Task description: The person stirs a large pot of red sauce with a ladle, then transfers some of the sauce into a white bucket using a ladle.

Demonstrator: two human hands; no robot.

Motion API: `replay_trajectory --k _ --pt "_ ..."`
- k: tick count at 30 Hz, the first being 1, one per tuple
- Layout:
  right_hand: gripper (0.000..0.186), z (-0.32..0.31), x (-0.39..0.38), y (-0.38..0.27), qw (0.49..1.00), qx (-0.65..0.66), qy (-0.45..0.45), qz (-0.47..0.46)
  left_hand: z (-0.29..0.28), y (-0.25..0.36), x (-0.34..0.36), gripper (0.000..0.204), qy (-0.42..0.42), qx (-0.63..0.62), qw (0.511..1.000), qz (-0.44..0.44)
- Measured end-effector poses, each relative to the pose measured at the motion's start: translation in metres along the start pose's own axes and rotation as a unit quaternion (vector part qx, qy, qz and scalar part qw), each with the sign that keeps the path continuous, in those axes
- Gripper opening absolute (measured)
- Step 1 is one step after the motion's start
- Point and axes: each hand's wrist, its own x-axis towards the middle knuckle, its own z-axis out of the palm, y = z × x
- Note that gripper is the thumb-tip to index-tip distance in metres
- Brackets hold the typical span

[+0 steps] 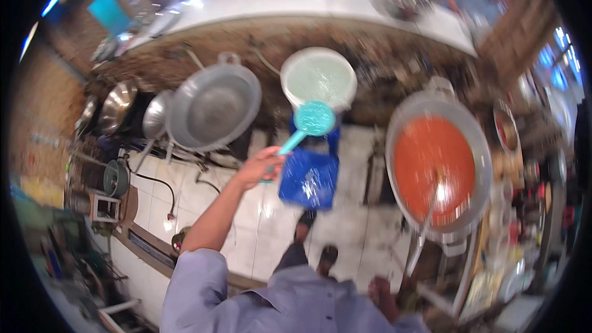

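Note:
My left hand grips the handle of a teal dipper, which is filled with clear liquid and held over the lower rim of a white bucket of water. Below the dipper lies a blue plastic piece, wet and shiny, perhaps a stool or container. My right hand is low beside my body, blurred, its fingers unclear. To the right sits a big metal pot of orange-red liquid with a long utensil in it. An empty wide metal wok stands left of the bucket.
Steel bowls and a black hose are at the left. A white counter with metalware and people behind it runs across the back. A shelf of small containers is at the right. My feet are on white tiles.

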Motion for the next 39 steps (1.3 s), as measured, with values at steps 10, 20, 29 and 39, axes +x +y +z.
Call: replay_trajectory --k 10,20,29,39 --pt "0.008 0.002 -0.155 -0.071 0.849 0.43 0.123 0.283 0.045 -0.338 -0.068 0.035 0.03 0.346 0.923 -0.166" --pt "0.014 -0.011 -0.173 -0.052 0.85 0.455 0.125 0.234 0.107 -0.373 -0.069 0.043 -0.029 0.801 0.592 -0.085" --pt "0.035 0.02 -0.162 -0.007 0.871 0.427 0.184 0.16 0.08 -0.21 0.008 0.04 0.234 0.525 0.807 0.138" --pt "0.022 0.054 -0.257 -0.048 0.759 0.501 0.267 0.32 -0.023 0.033 0.226 0.033 0.299 0.718 0.624 0.077"
